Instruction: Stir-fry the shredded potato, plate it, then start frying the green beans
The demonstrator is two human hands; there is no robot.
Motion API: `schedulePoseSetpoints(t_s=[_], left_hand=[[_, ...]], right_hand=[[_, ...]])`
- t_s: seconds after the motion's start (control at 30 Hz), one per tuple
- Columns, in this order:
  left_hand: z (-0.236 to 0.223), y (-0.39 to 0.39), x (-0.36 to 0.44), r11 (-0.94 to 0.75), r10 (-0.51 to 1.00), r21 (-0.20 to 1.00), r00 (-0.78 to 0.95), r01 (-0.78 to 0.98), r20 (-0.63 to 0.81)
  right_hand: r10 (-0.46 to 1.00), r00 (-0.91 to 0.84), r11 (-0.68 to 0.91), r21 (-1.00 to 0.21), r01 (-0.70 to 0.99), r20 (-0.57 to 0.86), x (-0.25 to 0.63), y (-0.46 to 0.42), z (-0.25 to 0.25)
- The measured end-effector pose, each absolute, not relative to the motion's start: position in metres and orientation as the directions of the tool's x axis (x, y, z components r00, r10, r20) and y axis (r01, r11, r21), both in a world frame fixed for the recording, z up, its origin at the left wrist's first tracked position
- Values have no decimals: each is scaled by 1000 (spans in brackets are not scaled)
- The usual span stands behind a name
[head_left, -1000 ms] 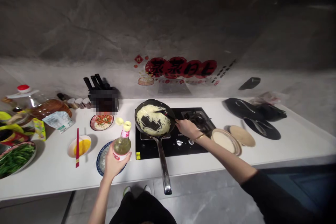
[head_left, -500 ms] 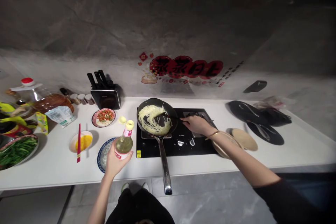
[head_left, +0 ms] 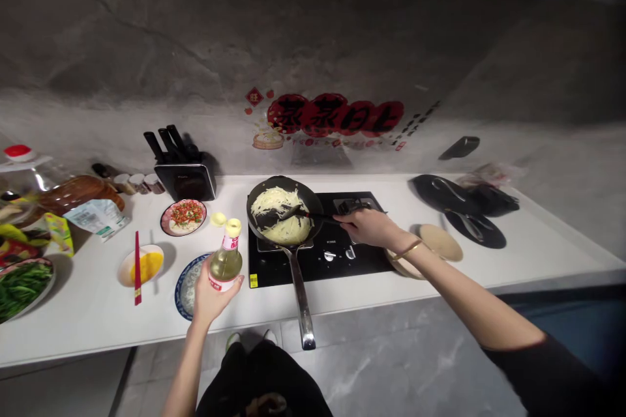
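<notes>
My left hand (head_left: pixel 211 296) is wrapped round a glass bottle (head_left: pixel 225 265) of pale liquid with an uncapped yellow neck, held upright above the blue-rimmed plate (head_left: pixel 180 287). My right hand (head_left: pixel 369 228) grips the dark handle of a spatula (head_left: pixel 320 215), whose head rests among pale shredded strips (head_left: pixel 286 229) in the frying pan (head_left: pixel 315 199). The strips lie in two heaps, with dark pan bottom between them. This pan sits on the left burner of the black stove (head_left: pixel 274 273), its metal handle pointing toward me.
Left of the stove are a bowl of yellow egg (head_left: pixel 150 265) with red chopsticks (head_left: pixel 137 270) across it, a plate of chopped red topping (head_left: pixel 188 214), a knife block (head_left: pixel 188 181) and a plate of greens (head_left: pixel 24 287). Dark pan lids (head_left: pixel 476 229) and round boards (head_left: pixel 440 242) lie right.
The spatula has moved left and down into the middle of the pan, splitting the strips into an upper and a lower heap. My left hand keeps holding the bottle. The view has shifted slightly.
</notes>
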State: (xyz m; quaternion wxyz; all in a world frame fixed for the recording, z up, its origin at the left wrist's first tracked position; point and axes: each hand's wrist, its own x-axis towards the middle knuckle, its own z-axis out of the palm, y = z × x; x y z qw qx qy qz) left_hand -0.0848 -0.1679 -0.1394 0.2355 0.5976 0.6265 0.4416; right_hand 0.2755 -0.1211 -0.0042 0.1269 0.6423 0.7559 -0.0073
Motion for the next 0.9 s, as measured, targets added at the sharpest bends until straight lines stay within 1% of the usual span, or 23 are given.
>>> schedulePoseSetpoints(t_s=[0.07, 0.17, 0.27, 0.33, 0.4, 0.47, 0.67, 0.7, 0.73, 0.77, 0.83, 0.9], left_hand=[[-139, -167, -83, -112, 957, 836, -167, 537, 236], [-138, -167, -82, -119, 962, 832, -146, 542, 233], [-138, -167, -81, -108, 963, 827, -147, 551, 224], [-137, -167, -81, -81, 963, 830, -171, 552, 208], [-135, -168, -80, -55, 964, 833, -188, 551, 189], [-134, -169, -80, -41, 964, 830, -197, 556, 180], [-131, -173, -78, -8, 960, 823, -226, 567, 165], [-131, -173, -79, -8, 959, 821, -227, 571, 167], [-132, -174, -79, -10, 958, 818, -230, 574, 173], [-133, -175, -80, -13, 955, 817, -235, 576, 180], [-134, -176, -81, -18, 951, 823, -244, 568, 190], [-136, -177, -81, -24, 949, 831, -249, 556, 194]], right_hand=[[979, -83, 104, 107, 989, -185, 285, -129, -17], [977, -24, 34, 46, 998, -213, 288, -140, -48], [981, -10, 13, 15, 1000, -192, 285, -148, -77], [983, -2, -3, -29, 1000, -182, 283, -151, -93], [981, 17, -40, -114, 993, -195, 282, -154, -107], [979, 43, -88, -223, 971, -198, 280, -157, -119], [989, 70, -129, -514, 848, -133, 294, -161, -138], [988, 84, -140, -544, 827, -128, 301, -160, -142], [987, 105, -156, -549, 821, -124, 309, -158, -146], [984, 130, -174, -527, 832, -120, 317, -156, -151], [980, 162, -197, -424, 884, -118, 330, -152, -164], [981, 122, -164, -314, 935, -148, 335, -149, -179]])
